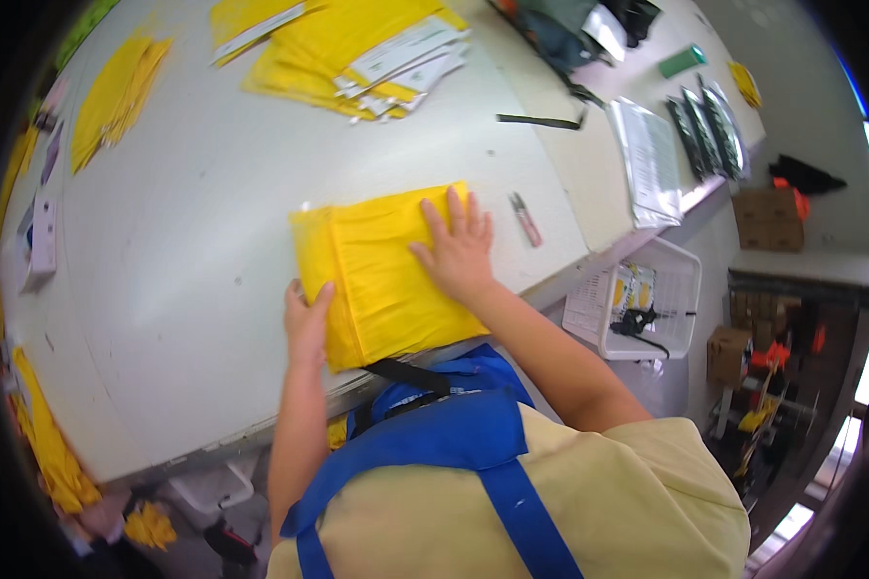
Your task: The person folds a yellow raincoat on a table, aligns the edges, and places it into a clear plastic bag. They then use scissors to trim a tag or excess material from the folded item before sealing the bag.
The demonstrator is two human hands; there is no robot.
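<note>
A folded yellow fabric piece, roughly rectangular with a seam near its left side, lies at the table's near edge. My right hand is spread flat on its right part, fingers pointing away from me. At the left edge of the fabric is my left hand, its thumb over the border and its fingers apart from the thumb on the outer side. Small thread snips with a pinkish handle lie just right of the fabric. A black strap shows below the fabric's near edge.
Stacked yellow fabric pieces with white labels lie at the far side, another yellow bundle far left. On the right are clear plastic packets, a green cylinder and a white basket below the table edge. A small white box stands left.
</note>
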